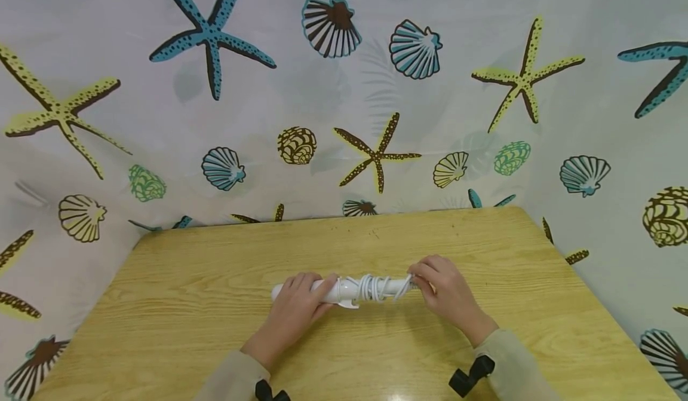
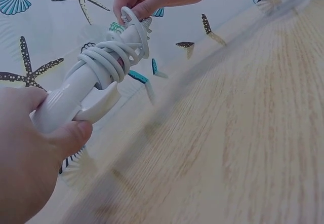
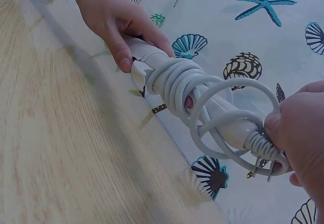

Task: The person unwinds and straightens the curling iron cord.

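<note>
A white curling iron (image 1: 343, 290) is held level over the table, its grey-white cord (image 3: 174, 82) wound in several turns around the handle. My left hand (image 1: 295, 306) grips the barrel end, with the thumb beside the curved clamp lever (image 2: 99, 104). At the handle's other end, my right hand (image 1: 447, 290) pinches the cord near the ribbed sleeve (image 3: 260, 145). A loose loop of cord stands out there in the right wrist view, and two metal plug prongs (image 3: 271, 171) show just below my right fingers. The barrel's tip pokes out past my left hand in the head view.
The wood-grain table (image 1: 215, 257) spreads under both hands. Behind it and along its sides hangs a white cloth (image 1: 344, 90) printed with starfish and shells. Black wrist straps (image 1: 472, 376) sit at both sleeves.
</note>
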### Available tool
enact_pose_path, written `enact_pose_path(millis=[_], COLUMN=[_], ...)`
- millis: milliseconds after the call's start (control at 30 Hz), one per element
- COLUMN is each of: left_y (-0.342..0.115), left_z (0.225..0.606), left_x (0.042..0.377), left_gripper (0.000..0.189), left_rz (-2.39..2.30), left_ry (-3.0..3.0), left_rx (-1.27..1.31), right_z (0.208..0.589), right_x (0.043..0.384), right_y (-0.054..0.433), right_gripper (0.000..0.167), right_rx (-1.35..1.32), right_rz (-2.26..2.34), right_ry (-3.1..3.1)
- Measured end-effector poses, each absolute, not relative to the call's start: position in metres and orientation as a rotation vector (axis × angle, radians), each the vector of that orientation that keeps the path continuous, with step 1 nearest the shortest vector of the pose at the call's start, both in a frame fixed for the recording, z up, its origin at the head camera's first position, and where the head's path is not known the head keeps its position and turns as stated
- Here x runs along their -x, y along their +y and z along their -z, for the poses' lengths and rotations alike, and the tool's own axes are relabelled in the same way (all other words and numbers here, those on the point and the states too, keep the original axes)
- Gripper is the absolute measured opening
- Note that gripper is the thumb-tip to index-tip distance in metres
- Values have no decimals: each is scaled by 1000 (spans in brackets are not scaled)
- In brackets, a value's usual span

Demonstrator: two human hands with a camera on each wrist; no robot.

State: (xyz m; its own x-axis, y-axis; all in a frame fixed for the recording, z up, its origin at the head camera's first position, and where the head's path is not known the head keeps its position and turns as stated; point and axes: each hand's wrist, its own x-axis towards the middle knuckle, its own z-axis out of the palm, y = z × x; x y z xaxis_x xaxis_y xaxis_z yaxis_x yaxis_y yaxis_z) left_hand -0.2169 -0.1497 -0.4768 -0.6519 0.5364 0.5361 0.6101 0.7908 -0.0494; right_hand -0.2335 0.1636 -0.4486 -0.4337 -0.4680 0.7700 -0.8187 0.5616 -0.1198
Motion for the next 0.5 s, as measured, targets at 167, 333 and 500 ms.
enact_pose_path(millis=[167, 333, 500], left_y=[-149, -148, -148], left_z=[478, 477, 475], left_x=[216, 215, 214], left_gripper=[50, 50, 50], left_rz=[171, 176, 170], left_ry=[-2464, -2449, -2440], left_rx=[845, 850, 838], right_z=[448, 445, 443], right_x=[231, 230, 229], right_y=[163, 161, 160], right_gripper=[14, 14, 10], right_rx=[-1040, -1050, -1040], right_rz=[-626, -609, -582], right_ry=[-2113, -2108, -2123])
